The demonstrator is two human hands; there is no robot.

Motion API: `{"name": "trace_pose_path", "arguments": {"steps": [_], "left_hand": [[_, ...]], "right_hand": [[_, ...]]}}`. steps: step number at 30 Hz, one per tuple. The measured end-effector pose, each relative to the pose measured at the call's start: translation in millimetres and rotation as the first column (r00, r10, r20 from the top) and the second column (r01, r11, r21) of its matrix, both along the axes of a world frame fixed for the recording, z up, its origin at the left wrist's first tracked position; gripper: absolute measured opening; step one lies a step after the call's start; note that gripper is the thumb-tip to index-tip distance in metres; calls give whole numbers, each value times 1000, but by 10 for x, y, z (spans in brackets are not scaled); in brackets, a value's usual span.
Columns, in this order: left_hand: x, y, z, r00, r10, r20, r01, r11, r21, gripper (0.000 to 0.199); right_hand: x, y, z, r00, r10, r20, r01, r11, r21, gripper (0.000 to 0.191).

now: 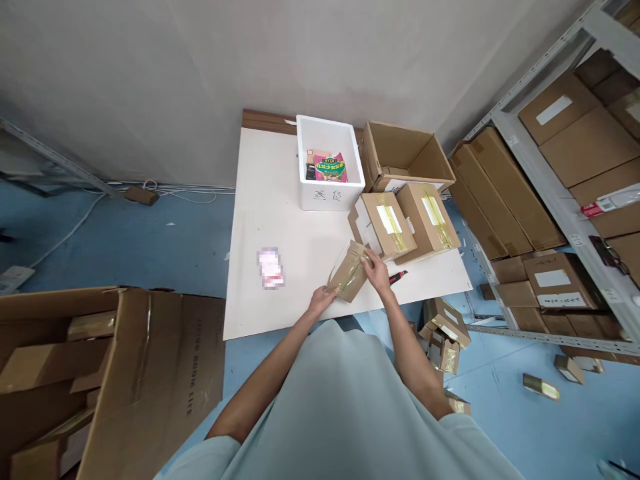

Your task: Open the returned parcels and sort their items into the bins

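Observation:
A small taped cardboard box (349, 272) is tilted between my hands over the front part of the white table (265, 180). My left hand (323, 299) grips its lower left corner, and my right hand (376, 271) holds its upper right side. Just right of my right hand lies a red and black box cutter (398, 277). Two larger taped boxes (391, 223) (431, 217) with white labels stand behind it. A blurred, pinkish flat item (271, 268) lies on the table to the left.
At the table's back are a white foam bin (331, 197) with packets inside and an open carton (410, 150). A large open carton (165, 353) stands at the left. Shelving (560, 213) with boxes runs along the right; more boxes (443, 323) lie on the floor.

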State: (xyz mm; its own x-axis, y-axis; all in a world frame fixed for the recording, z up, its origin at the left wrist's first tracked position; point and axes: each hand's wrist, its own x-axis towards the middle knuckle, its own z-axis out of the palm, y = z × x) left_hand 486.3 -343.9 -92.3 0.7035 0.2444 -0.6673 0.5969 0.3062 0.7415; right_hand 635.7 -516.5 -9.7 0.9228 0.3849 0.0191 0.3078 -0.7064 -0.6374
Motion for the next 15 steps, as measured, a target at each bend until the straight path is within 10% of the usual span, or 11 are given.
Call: {"name": "trace_pose_path", "arguments": {"steps": [8, 15], "left_hand": [[-530, 486, 232, 991, 111, 71, -116, 990, 76, 76], [-993, 846, 30, 992, 28, 126, -53, 979, 197, 93]], "right_hand": [[-431, -289, -145, 979, -32, -203, 58, 990, 125, 64], [-1013, -297, -605, 823, 125, -555, 48, 957, 286, 72]]}}
